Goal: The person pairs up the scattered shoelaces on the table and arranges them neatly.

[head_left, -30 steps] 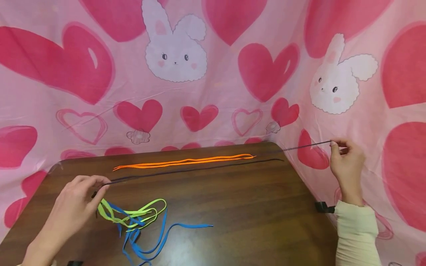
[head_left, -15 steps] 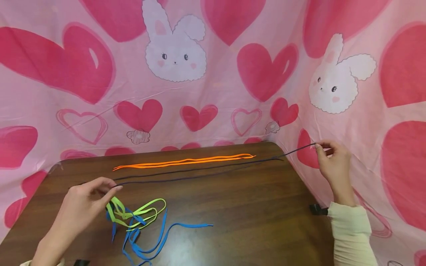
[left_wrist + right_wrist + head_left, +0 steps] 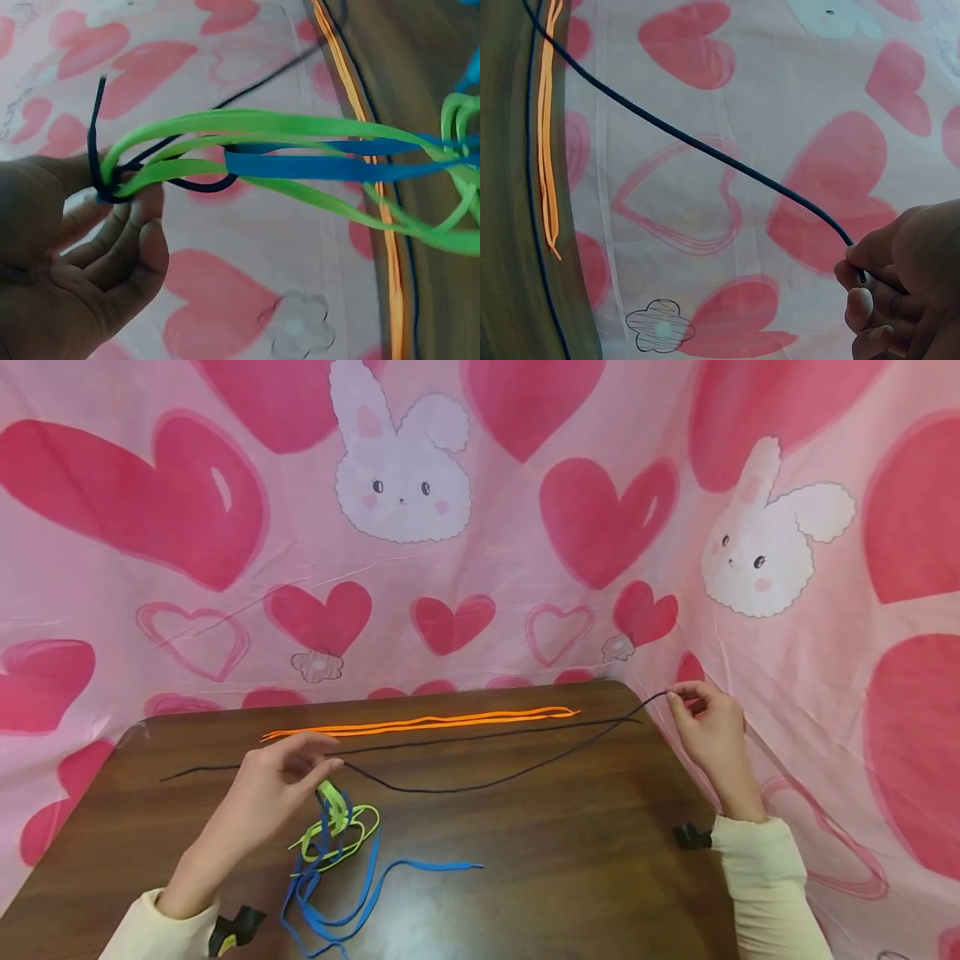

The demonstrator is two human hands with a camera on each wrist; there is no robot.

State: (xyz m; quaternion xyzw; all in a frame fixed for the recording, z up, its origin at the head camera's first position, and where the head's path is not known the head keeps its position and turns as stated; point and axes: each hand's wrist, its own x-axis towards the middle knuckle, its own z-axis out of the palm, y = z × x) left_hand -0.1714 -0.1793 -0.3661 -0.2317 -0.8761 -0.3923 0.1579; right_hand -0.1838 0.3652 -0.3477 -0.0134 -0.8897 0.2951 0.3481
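Observation:
Thumb and fingers of my left hand (image 3: 258, 789) pinch a dark navy round shoelace (image 3: 450, 791). Its far end is in the fingertips of my right hand (image 3: 712, 743), a short tip poking past them. Between the hands the lace sags in a curve. Below the left fingertips hang a lime green lace (image 3: 255, 122) and a flat blue lace (image 3: 315, 166), caught up with the navy one; how they are joined is unclear. Lower lengths of the blue lace lie loosely curled on the table. A second dark strand (image 3: 480, 738) lies stretched along the table, partly behind my left hand.
A doubled orange lace (image 3: 450, 721) lies straight near the back edge of the brown wooden table (image 3: 585, 860). Pink cloth (image 3: 502, 552) with hearts and rabbits hangs behind the table and along its right side.
My left hand has moved right and up, drawing the green and blue laces along. My right hand has come leftward. The navy lace between them has gone from taut to sagging.

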